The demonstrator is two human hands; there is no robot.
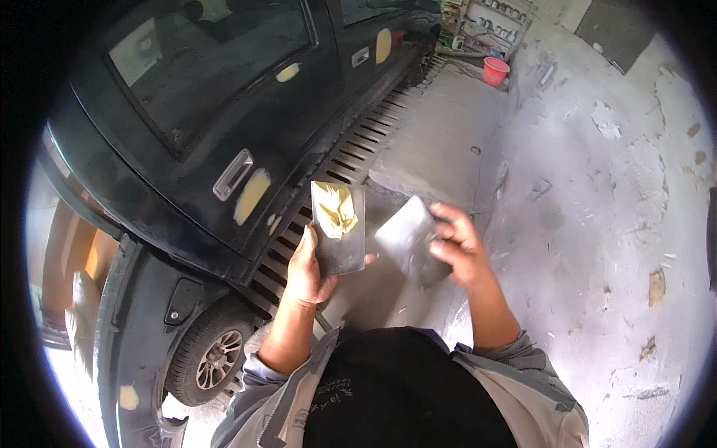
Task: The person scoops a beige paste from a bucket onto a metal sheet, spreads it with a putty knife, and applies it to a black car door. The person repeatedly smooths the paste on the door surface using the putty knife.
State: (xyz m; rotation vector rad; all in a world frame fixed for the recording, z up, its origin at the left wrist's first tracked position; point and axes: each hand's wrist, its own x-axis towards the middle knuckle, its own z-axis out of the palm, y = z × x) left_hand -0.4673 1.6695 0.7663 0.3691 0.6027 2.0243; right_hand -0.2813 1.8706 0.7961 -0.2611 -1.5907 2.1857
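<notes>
My left hand (305, 270) grips a flat grey spreader plate (340, 257) by its lower part, thumb along its left edge. On the plate's upper half lies a lump of pale yellow body filler (334, 209). To the right of it, my right hand (461, 248) is closed on a second flat grey spreader (409, 235), which is tilted and smeared by motion. The two plates are apart. At the left stands a dark car (194, 97) with dull panels and patches of yellow filler, one of them (252, 197) beside a silver door handle (233, 174).
A slotted floor grate (373, 134) runs along the car's side. The car's wheel (216, 358) is at lower left. A red bucket (495, 72) stands far off near a shelf of cans (493, 26). A scuffed, peeling wall (597, 187) rises on the right.
</notes>
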